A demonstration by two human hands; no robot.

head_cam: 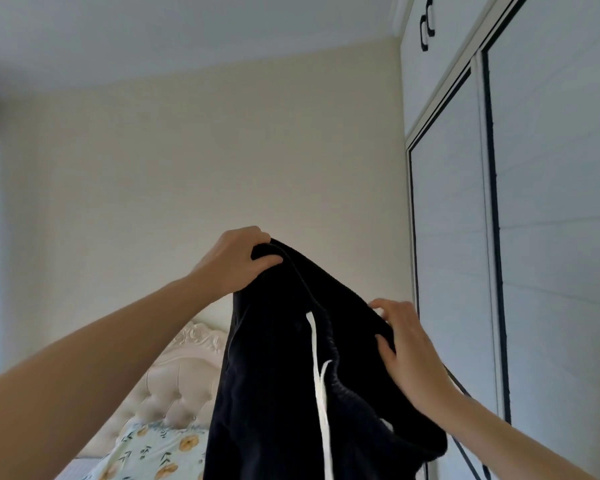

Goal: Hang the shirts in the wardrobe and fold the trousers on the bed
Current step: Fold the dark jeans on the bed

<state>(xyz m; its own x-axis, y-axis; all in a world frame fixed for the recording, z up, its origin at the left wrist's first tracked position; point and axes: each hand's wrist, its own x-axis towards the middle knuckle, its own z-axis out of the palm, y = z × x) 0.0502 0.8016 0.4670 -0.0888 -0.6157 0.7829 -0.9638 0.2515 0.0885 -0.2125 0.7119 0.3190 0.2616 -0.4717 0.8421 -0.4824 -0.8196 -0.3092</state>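
Black trousers [274,375] with a white drawstring hang in the air in front of me, waistband uppermost. My left hand [238,259] grips the raised left end of the waistband, fingers curled over the cloth. My right hand [400,344], lower and to the right, pinches the other side of the waistband between thumb and fingers. The trouser legs drop out of the bottom of the frame. The wardrobe [534,202] stands at the right with its sliding doors closed. A corner of the bed [153,452] shows below my left forearm.
A cream tufted headboard [174,382] rises behind a floral pillow. Upper wardrobe cabinets with black handles [426,24] sit above the sliding doors. The cream wall fills the middle. A dark curtain edge runs down the far left.
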